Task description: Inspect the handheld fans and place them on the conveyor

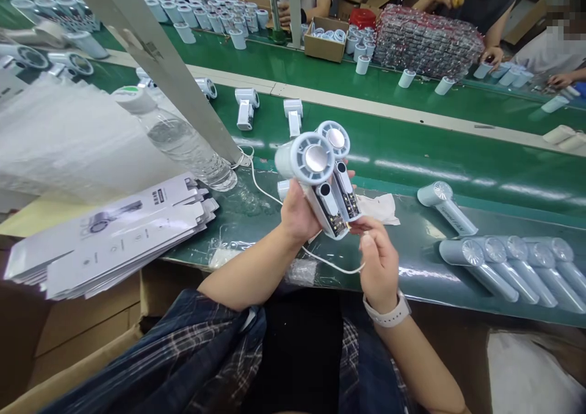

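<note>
Head view: we hold two open-handled fans [315, 159] to the right of the water bottle [187, 142].
The fans are raised over the desk [416, 258], circuit boards showing in both handles; the fingers of our left hand [300, 214] are closed around them, while those of our right hand [381, 260] are drawn narrow, pinching a white cable [336, 268] by the handles' lower ends. Whether its plug is seated we cannot tell. Nearer us than the bottle, and to its left, we have a stack of flat printed cartons [123, 237]; well to the bottle's right, a row of closed fans [497, 249] lies on the desk. Beyond the bottle runs a green belt [398, 130] carrying more fan parts.
</note>
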`<state>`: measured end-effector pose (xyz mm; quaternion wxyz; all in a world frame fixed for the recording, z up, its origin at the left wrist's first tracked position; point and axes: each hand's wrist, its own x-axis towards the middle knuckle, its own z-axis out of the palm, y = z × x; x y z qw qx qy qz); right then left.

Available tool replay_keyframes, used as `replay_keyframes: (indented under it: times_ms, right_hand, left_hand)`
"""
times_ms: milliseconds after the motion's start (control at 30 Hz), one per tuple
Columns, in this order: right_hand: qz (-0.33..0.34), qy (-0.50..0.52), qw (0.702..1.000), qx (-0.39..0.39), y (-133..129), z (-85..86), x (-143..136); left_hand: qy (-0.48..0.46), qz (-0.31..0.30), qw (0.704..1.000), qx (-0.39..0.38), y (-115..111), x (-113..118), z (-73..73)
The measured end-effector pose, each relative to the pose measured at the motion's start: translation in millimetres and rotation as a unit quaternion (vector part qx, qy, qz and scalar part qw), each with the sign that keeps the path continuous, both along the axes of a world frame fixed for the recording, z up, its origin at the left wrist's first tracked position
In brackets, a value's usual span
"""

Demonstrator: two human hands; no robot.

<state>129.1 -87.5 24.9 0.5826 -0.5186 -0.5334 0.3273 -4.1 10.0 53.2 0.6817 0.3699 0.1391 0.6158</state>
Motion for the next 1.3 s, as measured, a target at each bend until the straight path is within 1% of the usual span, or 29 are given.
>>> replay_keyframes:
  times_ms: [67,100,133,233,267,300,333,400,467,567,633,667,800,933,1067,1233,1300]
  right_hand:
    - [-0.056,-0.032,0.998,0.005,2,-1.6,7]
    - [-0.065,-0.034,0.997,0.003,2,-2.5,9]
    - [-0.052,-0.022,0.998,-0.001,2,-3.1,12]
    - [0.054,0.076,0.995,-0.036,1,-2.9,20]
    - [0.069,0.108,0.991,-0.045,-1,-2.0,23]
    - [0.062,0.134,0.988,-0.045,-2,-1.0,27]
    - [0.041,0.154,0.986,-0.037,-4,0.3,32]
    - [0.013,0.186,0.982,-0.020,-6,3.3,40]
    - [0.033,0.211,0.977,-0.030,-9,6.3,46]
    - [0.066,0.236,0.968,-0.057,-10,9.5,50]
    - [0.065,0.255,0.963,-0.056,-11,10.0,50]
    - [0.065,0.261,0.961,-0.057,-12,9.7,49]
    - [0.067,0.263,0.961,-0.047,-12,6.5,50]
    - [0.079,0.260,0.962,-0.025,-11,3.2,49]
    - [0.079,0.256,0.963,-0.038,-8,1.6,47]
    - [0.077,0.274,0.957,-0.057,-6,1.7,45]
    - [0.072,0.274,0.957,-0.064,-6,2.0,44]
  left_hand:
    - [0.024,-0.034,0.999,-0.009,-2,0,-0.8]
    - [0.039,-0.052,0.998,-0.006,-4,0,-2.6]
    - [0.059,-0.073,0.996,0.002,-7,0,-4.8]
    - [0.140,-0.156,0.977,0.038,-12,-3,-12.2]
    - [0.166,-0.186,0.967,0.048,-12,-4,-14.2]
    - [0.185,-0.204,0.960,0.053,-11,-5,-16.1]
    - [0.199,-0.213,0.955,0.050,-9,-6,-17.8]
    - [0.204,-0.211,0.956,0.028,-4,-5,-20.8]
    - [0.197,-0.207,0.958,-0.017,-1,-3,-22.5]
    - [0.176,-0.247,0.951,-0.063,0,0,-21.0]
    - [0.161,-0.269,0.948,-0.054,-3,0,-17.3]
    - [0.158,-0.269,0.949,-0.046,-5,1,-15.0]
    - [0.172,-0.243,0.954,-0.040,-11,3,-8.6]
    - [0.168,-0.246,0.954,-0.013,-11,4,-12.4]
    - [0.165,-0.241,0.956,0.036,-8,3,-17.7]
    - [0.149,-0.273,0.949,0.053,-8,2,-15.7]
    - [0.150,-0.273,0.949,0.055,-9,3,-15.5]
